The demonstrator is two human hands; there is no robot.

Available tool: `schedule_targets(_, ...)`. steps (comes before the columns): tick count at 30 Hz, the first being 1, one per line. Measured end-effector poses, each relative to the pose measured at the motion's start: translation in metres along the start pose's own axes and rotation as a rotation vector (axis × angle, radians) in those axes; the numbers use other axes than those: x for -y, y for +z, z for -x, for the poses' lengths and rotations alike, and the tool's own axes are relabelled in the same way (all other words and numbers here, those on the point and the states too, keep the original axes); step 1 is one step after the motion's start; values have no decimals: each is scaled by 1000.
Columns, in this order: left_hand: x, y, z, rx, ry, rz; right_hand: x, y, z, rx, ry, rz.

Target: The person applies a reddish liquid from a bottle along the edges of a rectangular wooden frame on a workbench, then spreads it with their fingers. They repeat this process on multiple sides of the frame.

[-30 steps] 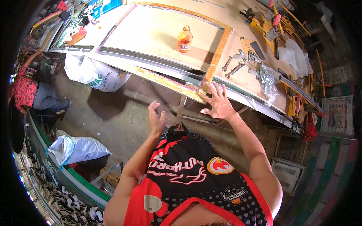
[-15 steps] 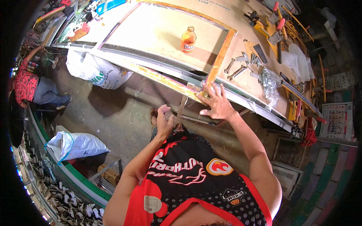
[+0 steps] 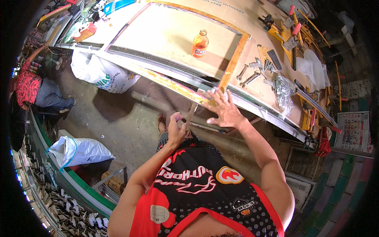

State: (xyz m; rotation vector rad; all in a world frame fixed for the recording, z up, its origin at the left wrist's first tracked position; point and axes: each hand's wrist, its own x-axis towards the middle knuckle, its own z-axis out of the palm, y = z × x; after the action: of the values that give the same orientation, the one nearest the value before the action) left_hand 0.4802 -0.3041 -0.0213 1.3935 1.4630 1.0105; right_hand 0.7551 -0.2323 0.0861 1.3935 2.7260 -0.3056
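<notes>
A wooden frame [image 3: 236, 59] with worn orange-brown and yellowish paint lies on the workbench, its near side jutting over the bench edge. My right hand [image 3: 226, 110] is spread over the frame's near right corner, fingers apart and seemingly touching the wood. Lower and to the left, my left hand [image 3: 176, 129] is held in front of my body, its fingers curled round something small that I cannot make out. Inside the frame's outline stands a clear bottle of orange liquid [image 3: 200, 44], upright and without a visible cap.
Wrenches [image 3: 250, 79], a plastic bag of small parts [image 3: 283, 93] and yellow bar clamps [image 3: 290, 43] crowd the bench's right side. White sacks [image 3: 100, 73] stand or lie at the left. A person in a red patterned shirt [image 3: 28, 89] is at the far left.
My left hand has shifted slightly to the right and down. The right hand stays at the frame corner with its fingers spread, while the view has moved a little.
</notes>
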Motion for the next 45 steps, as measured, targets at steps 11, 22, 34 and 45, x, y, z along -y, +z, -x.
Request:
schedule_targets(11,-6,-4,1,-12,-45,-13,2,-4,-14,-79,50,55)
schedule_targets(22,-6,-10,4,-10,-82,-15,6,-10,-31,108,-100,-22)
schedule_targets(34,-8,-19,1,-14,-79,-6,7,-8,-47,-68,-22,28)
schedule_targets(45,-10,-28,-7,-44,-46,-12,15,-14,-63,80,-55,-3)
